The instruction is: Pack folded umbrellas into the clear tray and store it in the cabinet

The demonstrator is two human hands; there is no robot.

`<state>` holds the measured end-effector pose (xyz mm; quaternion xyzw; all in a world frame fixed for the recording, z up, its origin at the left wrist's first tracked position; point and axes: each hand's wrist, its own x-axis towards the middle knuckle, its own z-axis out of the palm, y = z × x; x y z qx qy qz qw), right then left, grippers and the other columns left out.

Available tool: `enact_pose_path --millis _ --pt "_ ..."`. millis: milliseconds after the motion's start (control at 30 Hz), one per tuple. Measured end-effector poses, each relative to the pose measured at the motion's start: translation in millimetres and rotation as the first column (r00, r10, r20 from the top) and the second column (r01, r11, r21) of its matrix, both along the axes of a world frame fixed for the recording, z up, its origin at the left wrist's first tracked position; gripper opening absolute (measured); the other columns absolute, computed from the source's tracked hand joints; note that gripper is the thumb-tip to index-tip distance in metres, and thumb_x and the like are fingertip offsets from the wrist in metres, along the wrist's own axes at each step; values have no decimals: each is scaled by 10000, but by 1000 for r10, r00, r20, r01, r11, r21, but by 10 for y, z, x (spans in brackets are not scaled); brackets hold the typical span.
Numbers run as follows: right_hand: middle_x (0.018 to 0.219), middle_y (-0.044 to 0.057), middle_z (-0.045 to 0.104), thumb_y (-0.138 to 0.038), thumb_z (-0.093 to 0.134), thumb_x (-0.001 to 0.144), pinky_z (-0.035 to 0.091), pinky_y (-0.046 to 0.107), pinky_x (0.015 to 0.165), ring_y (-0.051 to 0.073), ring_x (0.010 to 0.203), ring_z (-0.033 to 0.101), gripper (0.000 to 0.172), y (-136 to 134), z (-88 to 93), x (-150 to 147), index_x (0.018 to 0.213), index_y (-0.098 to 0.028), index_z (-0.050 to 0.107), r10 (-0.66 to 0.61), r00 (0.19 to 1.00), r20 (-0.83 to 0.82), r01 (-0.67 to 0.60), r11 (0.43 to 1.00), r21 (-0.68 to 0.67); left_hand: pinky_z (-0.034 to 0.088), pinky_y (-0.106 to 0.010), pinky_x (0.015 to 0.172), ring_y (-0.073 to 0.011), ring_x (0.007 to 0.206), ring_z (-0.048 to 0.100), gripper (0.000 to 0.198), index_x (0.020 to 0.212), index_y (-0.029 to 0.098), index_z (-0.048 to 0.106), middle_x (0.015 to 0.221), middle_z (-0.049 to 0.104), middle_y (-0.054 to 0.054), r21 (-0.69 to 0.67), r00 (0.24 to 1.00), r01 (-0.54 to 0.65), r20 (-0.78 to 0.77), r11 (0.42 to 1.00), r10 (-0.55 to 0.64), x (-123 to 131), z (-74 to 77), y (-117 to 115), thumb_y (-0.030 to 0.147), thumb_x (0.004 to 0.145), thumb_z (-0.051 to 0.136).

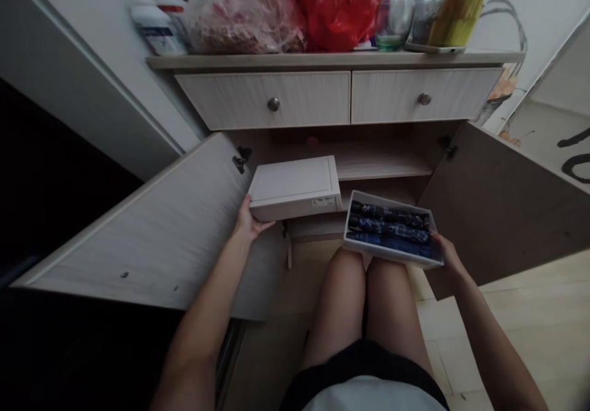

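My left hand (pixel 249 222) grips the lower left corner of a white lidded box (pixel 293 179), thumb at its edge and fingers beneath. That box is held at the front of the open cabinet, near the middle shelf. My right hand (pixel 447 253) is closed round the right end of a white open-topped storage box (pixel 391 256), which is tilted toward me just above my knees. Inside lie several dark blue and black plaid rolls (pixel 389 227) that look like folded umbrellas, side by side. What the lidded box contains is hidden.
The cabinet's left door (pixel 152 233) and right door (pixel 511 208) stand open on both sides. A shelf (pixel 382 160) shows inside, below two shut drawers (pixel 308 94). On top are a red bag (pixel 338 8), a glass (pixel 394 21) and white bottles (pixel 157 27).
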<state>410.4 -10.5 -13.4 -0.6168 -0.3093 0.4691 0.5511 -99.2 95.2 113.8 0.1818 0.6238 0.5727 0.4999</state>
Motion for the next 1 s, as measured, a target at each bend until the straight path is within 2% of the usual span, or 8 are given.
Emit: enact_pose_path --millis 100,233,367,500,833,1000 --pt "871 31 772 -457 709 594 579 331 695 260 854 723 401 29 160 202 918 -223 736 -192 980 -55 191 981 -22 562 -540 985 -332 1251 604 523 1384 281 544 1309 639 -137 -7 1000 26 4 1000 -26 -2 -32 -267 552 942 476" --pt "875 44 774 -427 685 633 580 316 695 262 892 725 352 89 408 343 895 -201 749 -239 970 40 239 971 2 576 -545 966 -355 1271 587 535 1388 257 554 1373 616 -141 -10 997 75 -1 997 -75 64 -75 -570 546 946 467" --pt "855 37 770 -389 679 662 569 291 665 245 876 719 310 129 564 341 891 -196 760 -221 973 70 219 975 35 582 -557 945 -355 1235 613 526 1373 240 582 1353 641 -146 -1 995 100 -2 995 -100 158 -94 -783 538 957 462" --pt "832 22 766 -386 680 643 545 279 605 223 808 706 292 122 614 316 855 -199 753 -216 974 71 210 974 83 580 -539 950 -335 1208 639 527 1361 242 599 1337 657 -149 16 996 87 -1 996 -87 202 -86 -897 550 946 495" --pt "824 12 772 -315 722 621 541 256 586 205 762 712 235 98 701 215 824 -204 765 -125 992 -19 125 991 48 569 -528 977 -334 1264 607 526 1367 262 598 1379 635 -138 24 999 53 -13 998 -53 338 -170 -1028 558 946 492" --pt "898 8 782 -334 720 654 567 287 608 222 799 723 296 187 729 82 921 -222 776 -36 999 -39 37 999 38 579 -505 961 -327 1270 601 550 1390 257 582 1412 614 -131 13 998 53 25 999 -53 487 -207 -1041 568 950 476"
